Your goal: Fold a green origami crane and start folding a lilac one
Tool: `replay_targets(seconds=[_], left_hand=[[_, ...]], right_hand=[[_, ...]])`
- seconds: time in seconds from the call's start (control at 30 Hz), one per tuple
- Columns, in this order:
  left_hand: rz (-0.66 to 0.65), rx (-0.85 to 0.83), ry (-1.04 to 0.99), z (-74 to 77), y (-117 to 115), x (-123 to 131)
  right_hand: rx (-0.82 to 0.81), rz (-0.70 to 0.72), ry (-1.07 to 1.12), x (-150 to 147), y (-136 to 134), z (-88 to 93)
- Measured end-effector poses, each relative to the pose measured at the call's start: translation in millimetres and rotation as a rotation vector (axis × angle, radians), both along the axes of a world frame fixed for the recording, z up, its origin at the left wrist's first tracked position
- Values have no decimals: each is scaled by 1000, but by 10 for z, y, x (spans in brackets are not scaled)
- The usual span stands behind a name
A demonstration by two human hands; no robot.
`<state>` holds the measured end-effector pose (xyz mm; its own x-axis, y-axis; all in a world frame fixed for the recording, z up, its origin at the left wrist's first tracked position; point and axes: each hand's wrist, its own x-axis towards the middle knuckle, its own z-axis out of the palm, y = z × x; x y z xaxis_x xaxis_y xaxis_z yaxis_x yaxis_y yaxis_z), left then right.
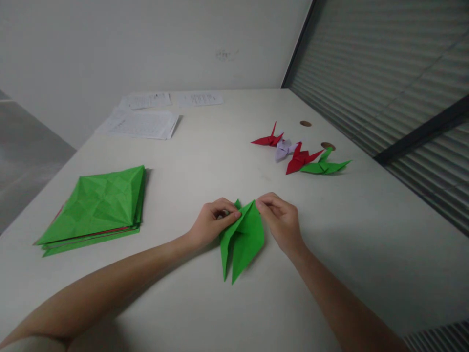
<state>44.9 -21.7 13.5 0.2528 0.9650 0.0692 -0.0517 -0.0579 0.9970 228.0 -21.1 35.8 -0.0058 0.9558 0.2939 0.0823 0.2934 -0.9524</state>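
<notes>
Between my hands is a partly folded green origami paper (247,244), its two long points toward me and its upper part gathered into narrow tips. My left hand (216,218) pinches the paper's upper left part between thumb and fingers. At the upper right tip, my right hand (280,217) grips the paper with thumb and forefinger. Some of the folds behind my left fingers are hidden.
Creased green sheets (98,203) lie stacked at the left, a little red showing between them. Folded cranes stand at the right: red (269,140), pale purple (284,149), another red (301,159) and green (325,166). Printed papers (142,123) lie farther back. Blinds (384,63) border the right side.
</notes>
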Motion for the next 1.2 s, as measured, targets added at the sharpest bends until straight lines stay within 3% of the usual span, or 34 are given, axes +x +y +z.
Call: replay_targets(seconds=[0.13,0.27,0.57,0.9,1.07,1.2], left_hand=[[-8,72,56,47,-9,-4],[-27,83,79,78,-26,-5],[-59,81,79,116,-51,12],[-75,89,87,85,-54,-2],[-57,119,117,84,-69,-6],[-58,143,135,98,-78,-7]], right_hand=[[-10,92,-31,-35,-36,-16],[12,65,-50,-38,-40,-36],[-114,57,-28,-15,-37,40],[-76,-23,3,15,-16,78],[-130,87,27,0,-18,77],[-125,40,-7,-4,-20,62]])
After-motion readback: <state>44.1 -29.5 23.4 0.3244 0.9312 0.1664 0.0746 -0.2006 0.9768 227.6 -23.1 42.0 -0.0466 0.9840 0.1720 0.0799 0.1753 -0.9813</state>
